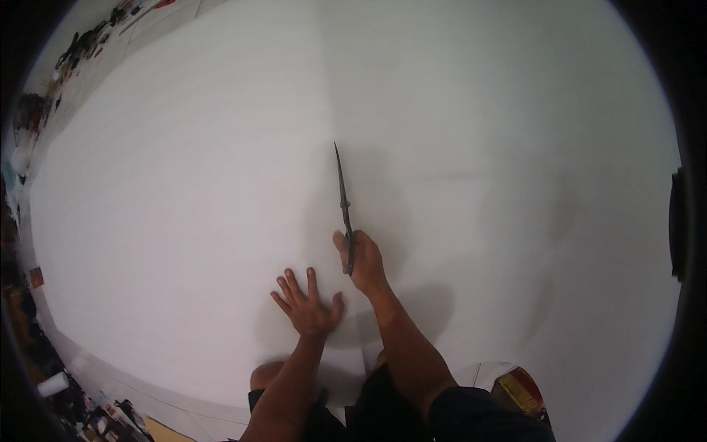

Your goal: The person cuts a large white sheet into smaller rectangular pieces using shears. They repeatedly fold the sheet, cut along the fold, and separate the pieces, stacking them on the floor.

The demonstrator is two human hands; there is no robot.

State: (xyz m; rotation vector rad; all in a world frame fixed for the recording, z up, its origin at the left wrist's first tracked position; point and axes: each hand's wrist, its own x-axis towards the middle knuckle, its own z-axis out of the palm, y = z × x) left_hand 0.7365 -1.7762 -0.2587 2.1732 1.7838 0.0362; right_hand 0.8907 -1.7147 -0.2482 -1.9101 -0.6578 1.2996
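A wide white sheet [184,184] spreads out in front of me and fills most of the view; whether it is cloth or paper I cannot tell. My right hand [362,259] is closed round the handles of long dark scissors [343,197], whose blades look together and point away from me along a faint crease or edge in the sheet. To the left and nearer to me, my left hand [312,313] lies on the sheet with its fingers spread and holds nothing.
Mixed small items [81,55] lie along the far left rim. More clutter and a white roll [54,384] are at the lower left. A red and yellow object [519,392] sits at the lower right beside my arm. A dark object [676,225] stands at the right edge.
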